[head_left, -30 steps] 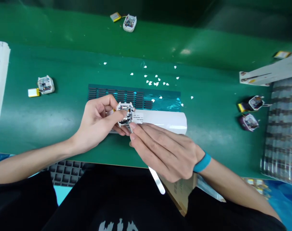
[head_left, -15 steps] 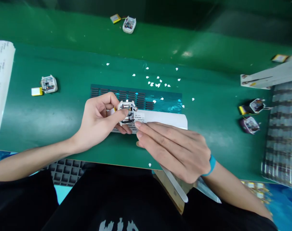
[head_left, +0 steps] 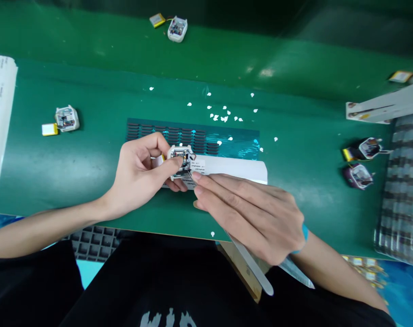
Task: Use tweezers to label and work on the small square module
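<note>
My left hand is closed around an open white watch case, its thumb pressing on the circuit board inside. A battery with a yellow edge shows partly behind the fingers of that hand. Pinched in my right hand are metal tweezers; their rounded back end sticks out below the palm. The fine tip meets the lower right corner of the case, where a small dark piece shows. What exactly the tip grips is too small to tell.
Beneath the hands lie a white printed sheet and a blue film with dark strips. White stickers are scattered beyond. Other open cases lie at left, back and right. A white bracket stands at right.
The right hand and the tweezers' back end have shifted slightly down and right. A dark strip along the case's lower edge shows less now. The left hand keeps its grip.
</note>
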The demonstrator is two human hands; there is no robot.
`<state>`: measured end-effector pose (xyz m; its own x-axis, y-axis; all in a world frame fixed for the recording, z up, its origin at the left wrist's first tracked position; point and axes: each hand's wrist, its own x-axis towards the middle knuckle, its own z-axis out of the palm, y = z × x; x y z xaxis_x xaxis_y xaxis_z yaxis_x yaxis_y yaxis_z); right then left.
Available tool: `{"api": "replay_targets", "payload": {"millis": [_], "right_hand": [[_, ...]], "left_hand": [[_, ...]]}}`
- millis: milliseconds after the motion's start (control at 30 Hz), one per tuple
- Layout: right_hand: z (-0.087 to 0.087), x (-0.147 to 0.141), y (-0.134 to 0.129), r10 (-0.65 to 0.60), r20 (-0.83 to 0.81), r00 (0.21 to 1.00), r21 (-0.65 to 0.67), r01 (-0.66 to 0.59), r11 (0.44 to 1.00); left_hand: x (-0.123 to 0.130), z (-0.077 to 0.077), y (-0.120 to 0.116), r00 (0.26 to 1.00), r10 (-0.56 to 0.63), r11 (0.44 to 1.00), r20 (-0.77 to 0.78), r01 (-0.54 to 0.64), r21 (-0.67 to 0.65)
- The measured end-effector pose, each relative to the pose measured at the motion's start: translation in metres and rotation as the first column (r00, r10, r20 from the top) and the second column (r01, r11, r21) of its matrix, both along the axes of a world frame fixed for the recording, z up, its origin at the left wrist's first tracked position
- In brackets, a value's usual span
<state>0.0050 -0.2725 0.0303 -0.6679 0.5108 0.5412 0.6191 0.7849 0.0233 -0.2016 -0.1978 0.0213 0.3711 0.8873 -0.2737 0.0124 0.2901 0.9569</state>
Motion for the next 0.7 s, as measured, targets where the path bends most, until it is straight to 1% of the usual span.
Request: {"api": "replay_targets", "payload": {"millis": [67, 167, 333, 533, 700], "right_hand": [[0.0001, 0.0000, 0.0000, -0.005, -0.011, 1.000, 0.003, 0.005, 1.000], [-0.0007, -0.0011, 0.0001, -0.003, 0.016, 1.000, 0.006, 0.003, 1.000], [-0.0031, -0.0031, -0.0001, 0.027, 0.038, 0.999, 0.063, -0.030, 0.998], [-0.0019, -0.0039, -0.0008, 0.005, 0.053, 0.999, 0.074, -0.009, 0.997], [-0.0036, -0.0044, -0.0012, 0.009, 0.077, 0.997, 0.102, -0.017, 0.995]], "left_hand": [[0.0001, 0.0006, 0.0000, 1.000, -0.003, 1.000, 0.006, 0.003, -0.006], [0.0003, 0.0011, 0.0000, 1.000, -0.002, 1.000, 0.016, 0.003, -0.006], [0.0002, 0.0002, 0.0000, 0.998, -0.013, 1.000, 0.065, 0.014, -0.020], [0.0008, 0.0000, 0.0003, 1.000, 0.002, 0.999, 0.027, 0.000, -0.049], [0.0009, -0.0005, 0.0006, 0.999, -0.002, 0.999, 0.045, 0.004, -0.054]]}}
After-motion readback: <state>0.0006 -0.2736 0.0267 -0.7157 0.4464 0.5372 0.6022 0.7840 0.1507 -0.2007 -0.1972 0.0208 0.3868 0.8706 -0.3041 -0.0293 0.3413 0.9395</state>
